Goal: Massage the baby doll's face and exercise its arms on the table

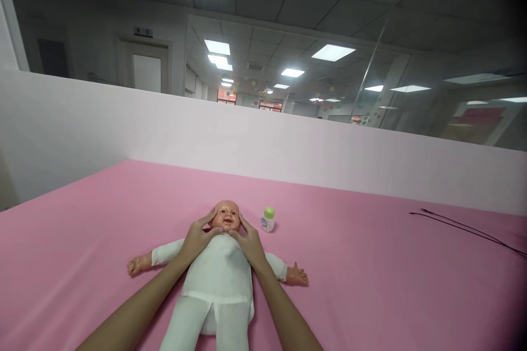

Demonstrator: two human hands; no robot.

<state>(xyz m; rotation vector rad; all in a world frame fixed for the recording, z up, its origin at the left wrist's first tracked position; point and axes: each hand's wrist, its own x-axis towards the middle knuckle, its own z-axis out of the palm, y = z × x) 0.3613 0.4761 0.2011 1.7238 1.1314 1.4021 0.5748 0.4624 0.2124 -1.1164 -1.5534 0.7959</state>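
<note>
The doll (220, 279) is laid supine, long axis toward the far table (370, 263) edge, its head cupped between the spread left grip (198, 239) and right grip (249, 242).

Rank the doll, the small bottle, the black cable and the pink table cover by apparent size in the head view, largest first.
1. Pink table cover
2. Doll, lying face up
3. Black cable: long but very thin, and farther off, so its rank against the doll is unsure
4. Small bottle with the green cap
</note>
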